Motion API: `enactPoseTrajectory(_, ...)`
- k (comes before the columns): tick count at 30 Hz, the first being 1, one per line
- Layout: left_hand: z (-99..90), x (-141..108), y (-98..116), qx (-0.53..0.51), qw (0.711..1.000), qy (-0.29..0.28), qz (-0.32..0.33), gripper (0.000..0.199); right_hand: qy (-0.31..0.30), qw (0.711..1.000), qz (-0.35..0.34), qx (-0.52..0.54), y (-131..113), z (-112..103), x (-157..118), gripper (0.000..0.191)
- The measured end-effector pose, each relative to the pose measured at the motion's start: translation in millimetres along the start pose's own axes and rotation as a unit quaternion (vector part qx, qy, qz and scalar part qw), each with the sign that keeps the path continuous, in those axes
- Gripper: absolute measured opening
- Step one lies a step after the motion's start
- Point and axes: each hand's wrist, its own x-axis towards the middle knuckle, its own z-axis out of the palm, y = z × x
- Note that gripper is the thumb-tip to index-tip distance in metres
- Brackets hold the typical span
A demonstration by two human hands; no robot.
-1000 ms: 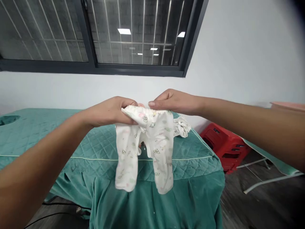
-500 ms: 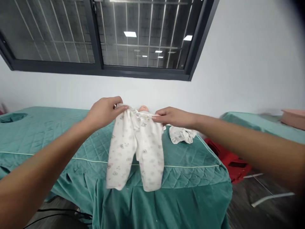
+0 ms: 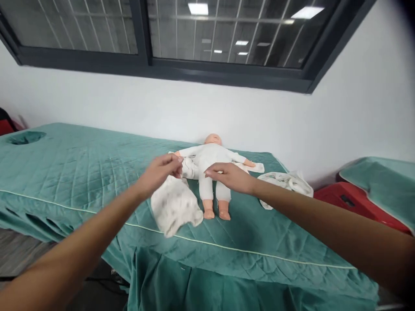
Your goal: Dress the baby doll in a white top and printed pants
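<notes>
A doll [image 3: 207,157] in a white bodysuit lies on its back on the green bed, head toward the wall and arms spread. My left hand [image 3: 164,170] is closed on small white printed trousers [image 3: 175,203], which hang bunched and blurred beside the doll's legs. Raised in front of the doll's hip, my right hand [image 3: 230,177] has its fingers loosely bent, with no cloth visibly held. Printed white cloth [image 3: 189,168] shows around the doll's sides, partly hidden by my hands.
A crumpled white garment [image 3: 288,183] lies on the bed to the right, partly behind my forearm. The quilted green bed cover [image 3: 81,172] has a round hole at the far left. A red plastic object [image 3: 353,201] stands beyond the bed's right end, below a dark-framed window [image 3: 227,73].
The trousers, earlier stretched between both hands, now hang from my left hand alone; my right hand has let go. The view has tilted down, so the whole doll shows.
</notes>
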Motion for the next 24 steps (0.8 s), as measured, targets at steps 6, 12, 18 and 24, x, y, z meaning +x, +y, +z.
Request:
enactPoseTrajectory(6,74.8,32,-79,-0.146,0.962,0.038,-0.227,0.042,0.246,0.956,0.079,-0.141,130,-11,52,0.066)
enactPoseTrajectory(12,106.8,88,-99,-0.292,0.915,-0.006,-0.28,0.056,0.19,0.935,0.275,-0.118,209,-57,126,0.098)
enactPoseTrajectory(18,104.0,135,-117,-0.327,0.907,-0.062,-0.259,0.073,0.129,0.944,0.296,-0.063,244,-78,181,0.103)
enactPoseTrajectory(24,21.7,146,-113,-0.299,0.918,-0.06,-0.255,0.077,0.131,0.959,0.245,-0.057,226,-67,243,0.09)
